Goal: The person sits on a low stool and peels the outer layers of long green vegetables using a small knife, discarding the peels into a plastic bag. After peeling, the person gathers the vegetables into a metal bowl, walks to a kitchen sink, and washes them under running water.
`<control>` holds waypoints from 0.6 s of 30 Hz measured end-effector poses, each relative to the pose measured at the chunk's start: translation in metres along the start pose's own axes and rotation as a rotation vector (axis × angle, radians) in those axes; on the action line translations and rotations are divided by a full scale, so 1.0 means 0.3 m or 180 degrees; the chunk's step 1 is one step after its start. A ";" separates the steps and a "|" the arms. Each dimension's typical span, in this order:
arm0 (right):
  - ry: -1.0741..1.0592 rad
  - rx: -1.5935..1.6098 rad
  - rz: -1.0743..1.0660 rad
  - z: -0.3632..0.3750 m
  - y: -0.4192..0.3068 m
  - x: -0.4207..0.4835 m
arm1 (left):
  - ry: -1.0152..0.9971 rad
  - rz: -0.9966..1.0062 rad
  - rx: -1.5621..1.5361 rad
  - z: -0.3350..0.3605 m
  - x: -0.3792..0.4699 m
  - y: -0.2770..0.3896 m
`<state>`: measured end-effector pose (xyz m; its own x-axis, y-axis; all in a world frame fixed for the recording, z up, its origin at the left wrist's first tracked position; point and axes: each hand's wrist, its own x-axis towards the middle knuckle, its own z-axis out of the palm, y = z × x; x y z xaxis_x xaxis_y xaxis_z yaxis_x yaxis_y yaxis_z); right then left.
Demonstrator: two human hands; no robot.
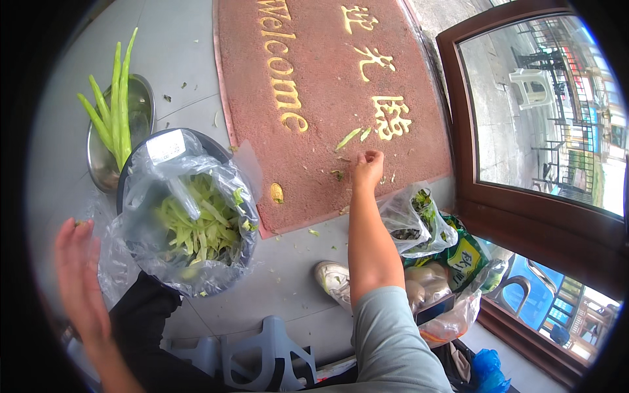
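My right hand (369, 168) reaches over a reddish doormat (324, 162), its fingers curled; whether anything is in them is hidden. Just beyond it lie green peel strips (348, 139) and smaller leaf scraps. At the far left, my left hand (81, 275) is raised and slightly blurred, its fingers extended beside a bin (127, 196). A clear plastic liner (142, 221) covers the bin's rim, and pale green vegetable peelings (204, 221) fill much of it. Behind the bin, several long peeled green stems, possibly celtuce (120, 108), lean in an oval metal basin (150, 93).
At right, a plastic bag of leafy greens (422, 206) stands beside another bag of round produce (432, 277) with a phone (435, 310) on it. A brown-framed glass door (464, 147) borders the mat. Grey plastic stools (270, 344) and my white shoe (334, 280) are below.
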<state>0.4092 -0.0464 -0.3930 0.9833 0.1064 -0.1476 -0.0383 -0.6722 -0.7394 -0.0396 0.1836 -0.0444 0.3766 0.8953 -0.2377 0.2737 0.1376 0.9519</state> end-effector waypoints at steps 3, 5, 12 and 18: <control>0.0720 -0.0404 -0.0167 -0.008 0.003 0.058 | -0.0043 0.0027 0.0008 0.001 -0.006 0.000; 0.0442 -0.0350 0.0253 0.001 -0.025 0.110 | -0.0004 0.0034 0.0055 0.007 -0.002 -0.007; 0.0133 -0.1003 -0.0290 0.144 -0.123 0.112 | 0.0085 -0.0050 0.0249 0.039 0.001 -0.004; -0.0273 -0.1033 -0.1023 0.101 -0.056 0.025 | 0.0018 -0.0188 0.0184 0.044 -0.022 0.036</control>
<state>0.4117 -0.0122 -0.4016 0.9174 0.3978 -0.0083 0.3372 -0.7883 -0.5147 -0.0274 0.1734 -0.0351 0.3533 0.8889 -0.2918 0.3459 0.1657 0.9235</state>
